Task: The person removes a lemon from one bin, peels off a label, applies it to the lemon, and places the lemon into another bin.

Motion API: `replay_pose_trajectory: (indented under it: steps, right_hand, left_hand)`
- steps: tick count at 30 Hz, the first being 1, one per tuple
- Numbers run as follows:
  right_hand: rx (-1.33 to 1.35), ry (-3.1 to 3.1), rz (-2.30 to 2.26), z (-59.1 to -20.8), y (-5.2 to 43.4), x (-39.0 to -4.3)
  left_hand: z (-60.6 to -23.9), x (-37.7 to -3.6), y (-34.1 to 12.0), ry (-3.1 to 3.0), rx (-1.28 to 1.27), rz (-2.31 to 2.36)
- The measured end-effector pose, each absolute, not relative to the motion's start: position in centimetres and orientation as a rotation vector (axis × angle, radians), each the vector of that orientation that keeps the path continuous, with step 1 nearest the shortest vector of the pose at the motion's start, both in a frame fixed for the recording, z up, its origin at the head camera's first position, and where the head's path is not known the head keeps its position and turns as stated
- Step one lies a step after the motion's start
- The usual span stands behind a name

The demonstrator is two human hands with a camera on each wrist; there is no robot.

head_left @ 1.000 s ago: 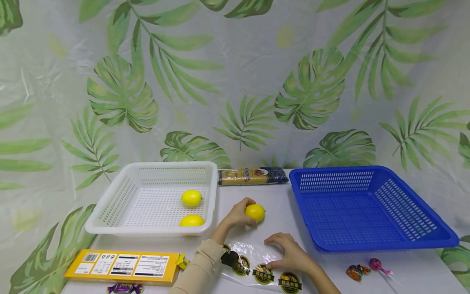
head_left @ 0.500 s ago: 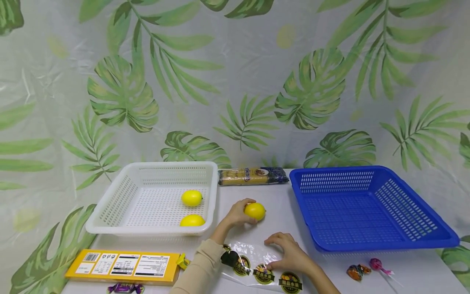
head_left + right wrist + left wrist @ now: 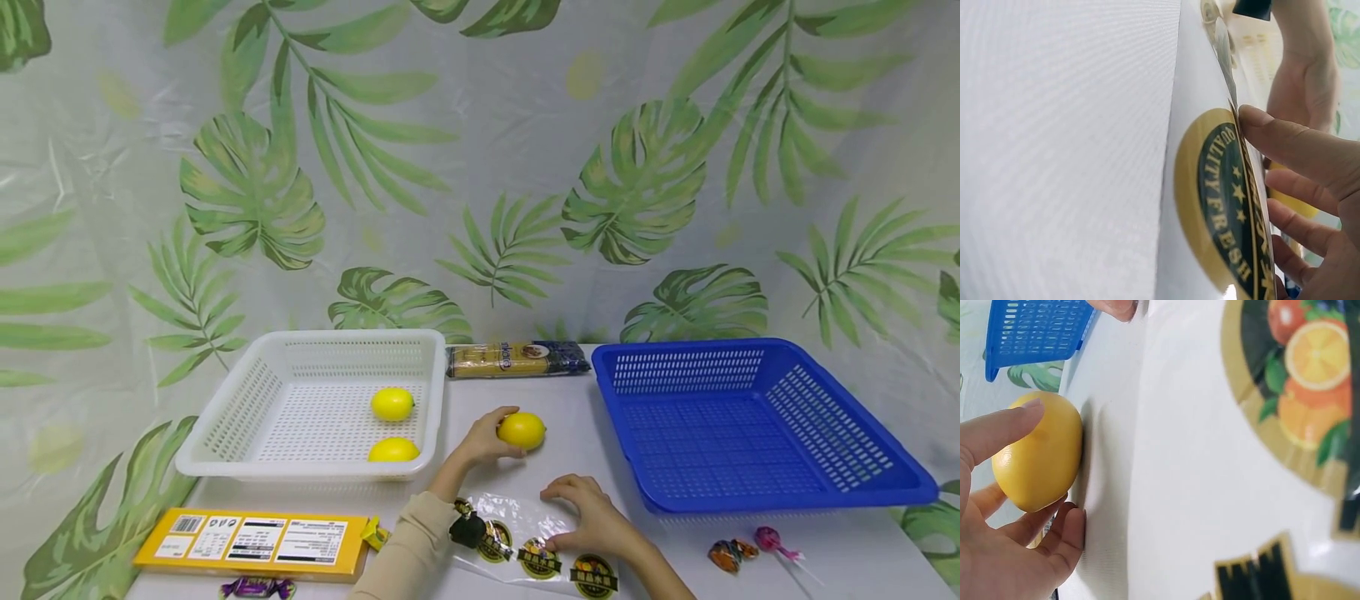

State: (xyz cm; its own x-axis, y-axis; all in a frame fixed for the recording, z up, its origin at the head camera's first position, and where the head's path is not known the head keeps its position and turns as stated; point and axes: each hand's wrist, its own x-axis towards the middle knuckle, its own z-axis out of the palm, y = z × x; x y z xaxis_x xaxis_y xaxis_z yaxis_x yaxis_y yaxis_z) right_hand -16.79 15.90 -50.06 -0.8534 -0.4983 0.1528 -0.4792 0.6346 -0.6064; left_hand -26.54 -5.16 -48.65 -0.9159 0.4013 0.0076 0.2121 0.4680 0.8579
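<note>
A lemon [image 3: 522,430] was gripped by the left hand [image 3: 480,442] at centre frame of the head view, on the white table [image 3: 570,417] btwn two baskets; fingers and thumb were curled round it, seen close in the left wrist view w/ the thumb [image 3: 997,428] on top and fingers [image 3: 1063,534] under. The right hand [image 3: 592,512], lower centre, was laid on a clear plastic bag [image 3: 525,533] w/ round fruit labels, fingers slightly bent and pressing down; in the right wrist view the fingertips [image 3: 1257,119] were seen touching a gold-rimmed label [image 3: 1225,200].

A white basket [image 3: 225,417], left of centre, was seen w/ two more lemons [image 3: 392,404] inside. A blue basket [image 3: 885,467] was at right. A pasta pack [image 3: 513,359] lay at the table's back edge btwn the baskets. A yellow box [image 3: 251,542] lay at lower left, a purple-wrapped sweet [image 3: 255,588] just below it. Wrapped sweets and a lollipop [image 3: 772,543] lay at lower right.
</note>
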Motion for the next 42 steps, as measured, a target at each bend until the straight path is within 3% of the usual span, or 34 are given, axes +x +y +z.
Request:
replay_pose_trajectory:
  steps: [12, 21, 31, 42]
  right_hand:
    - [-0.839, 2.819, -1.015, -50.0, 15.9, -17.0]
    - [-0.829, 2.823, -0.996, -49.9, 15.9, -17.0]
    - [-0.820, 2.868, -0.947, -49.8, 15.4, -16.8]
    - [-0.768, 2.886, -0.868, -49.7, 14.6, -16.3]
  left_hand:
    - [-48.8, -25.9, -5.3, 2.603, 0.409, 1.520]
    - [-48.0, -23.0, -6.8, 2.727, 0.412, 1.618]
    - [-48.0, -18.9, -9.1, 2.770, 0.664, 1.210]
    - [-48.2, -16.4, -10.2, 3.016, 0.576, 0.772]
